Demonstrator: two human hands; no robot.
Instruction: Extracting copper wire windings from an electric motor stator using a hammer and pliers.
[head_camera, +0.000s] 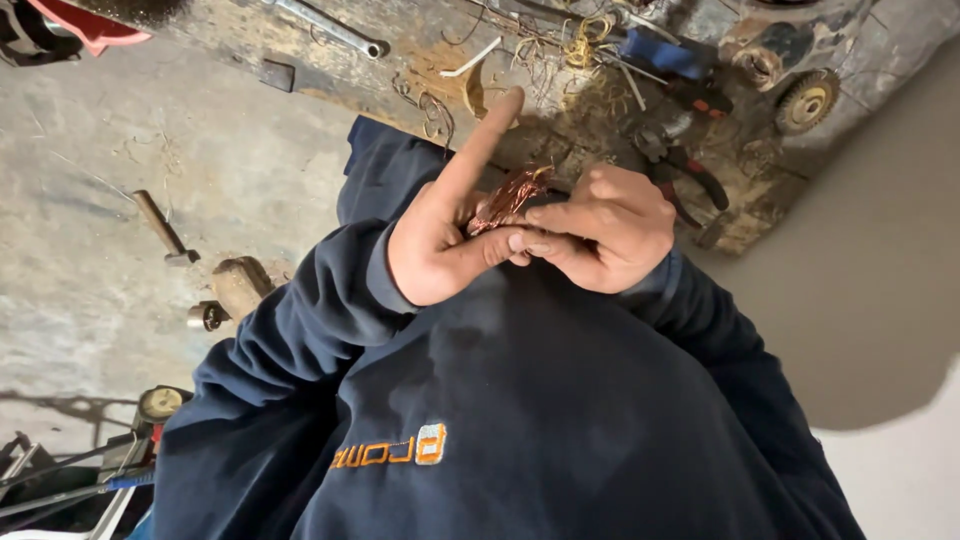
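A small bundle of copper wire (515, 192) sits between both my hands, close in front of my dark blue sweatshirt (520, 420). My left hand (435, 240) grips the bundle's lower end with the thumb and lower fingers, while its index finger sticks straight out. My right hand (605, 228) is curled around the bundle from the right, with its fingertips meeting my left thumb. Most of the wire is hidden by the fingers.
Beyond my hands a dirty work board (560, 110) carries wire scraps, pliers (690, 175), a blue tool (665, 55), a wrench (335, 28) and a small wheel (806, 100). A hammer (160, 225) and a wooden block (240, 285) lie on the concrete floor at left.
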